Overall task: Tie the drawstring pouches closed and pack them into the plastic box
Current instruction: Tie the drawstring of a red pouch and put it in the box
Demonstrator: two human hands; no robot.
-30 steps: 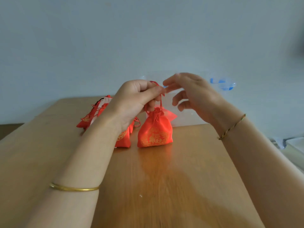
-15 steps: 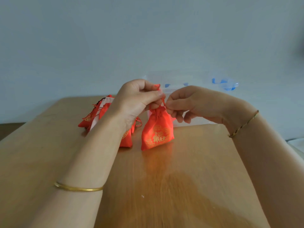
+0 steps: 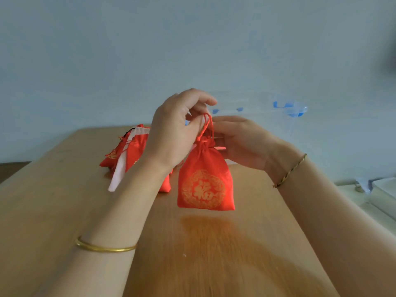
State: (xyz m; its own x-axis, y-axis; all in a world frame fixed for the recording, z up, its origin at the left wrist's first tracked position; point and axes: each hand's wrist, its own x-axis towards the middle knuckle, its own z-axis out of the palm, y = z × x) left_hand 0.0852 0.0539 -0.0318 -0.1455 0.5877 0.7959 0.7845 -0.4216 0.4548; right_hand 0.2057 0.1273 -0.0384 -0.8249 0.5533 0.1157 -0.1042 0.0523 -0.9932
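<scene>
Two hands were on my feed, working above a wooden bench (image 3: 53,211). Starting at the left, a heap of pouches (image 3: 137,151) lay near the far edge, toward the far left corner. I counted one pale pink pouch (image 3: 119,170) leaning at the front and at least two red ones, but the heap overlapped too much for a full count. One gold bangle (image 3: 105,248) sat on the left forearm.

The left hand (image 3: 177,133) was raised over the middle of the bench. Its thumb and forefinger were closed in a pinch on the looped red drawstring (image 3: 207,125). Below that loop hung one red pouch (image 3: 204,181) with a gold round emblem facing me and its neck gathered tight. Its bottom edge was low over the bench or just on it, and I could not tell which.

The right hand (image 3: 242,144) reached in from the right behind the pouch's neck, with the thumb on top and the fingers fairly straight. Its fingertips were hidden behind the cloth, so I could not tell whether it had hold of anything. One braided cord bracelet (image 3: 290,170) circled the right wrist.

Behind the hands, along the far edge right of the middle, stood one clear plastic box (image 3: 263,111). It had blue clips (image 3: 289,108), which were too blurred to count.
</scene>
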